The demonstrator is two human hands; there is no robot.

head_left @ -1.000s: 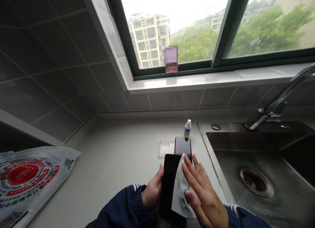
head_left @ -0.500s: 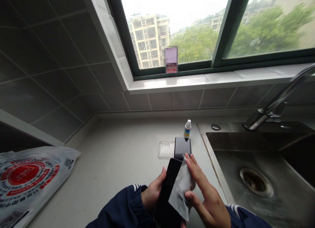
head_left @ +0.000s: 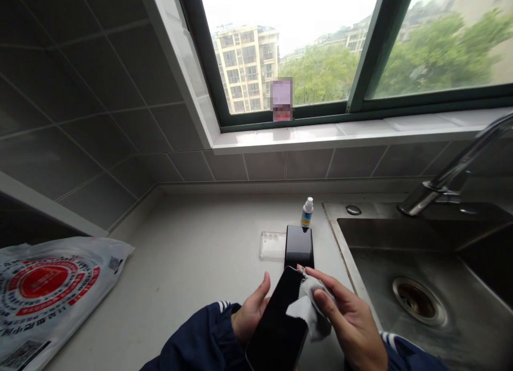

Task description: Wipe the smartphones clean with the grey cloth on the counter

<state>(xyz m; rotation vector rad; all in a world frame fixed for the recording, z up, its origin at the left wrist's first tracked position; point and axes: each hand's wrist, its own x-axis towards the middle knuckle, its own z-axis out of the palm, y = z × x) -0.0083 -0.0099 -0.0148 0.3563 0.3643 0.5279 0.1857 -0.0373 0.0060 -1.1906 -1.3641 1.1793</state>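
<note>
My left hand (head_left: 253, 313) holds a black smartphone (head_left: 276, 320) from its left side, thumb pointing up and the other fingers hidden under it. A grey cleaning cloth (head_left: 315, 309) with zigzag edges is bunched in my right hand (head_left: 352, 317), pinched between thumb and fingers against the phone's upper right edge. Just beyond lies a second dark, glossy phone-like slab (head_left: 299, 245) on the counter. It overlaps a clear phone case (head_left: 272, 245) on its left. Behind the slab stands a small white bottle (head_left: 307, 211) with a blue and yellow label.
A steel sink (head_left: 372, 259) with a drain (head_left: 419, 300) and a chrome faucet (head_left: 444, 176) is on the right. On the left a printed plastic bag (head_left: 52, 291) lies on the white counter (head_left: 180, 253). A window with a pale sill (head_left: 312, 137) is ahead.
The cloth, spread flat over the phone's right side before, is now bunched up at its upper right edge. My right hand's fingers have curled around it. The phone tilts slightly more to the right.
</note>
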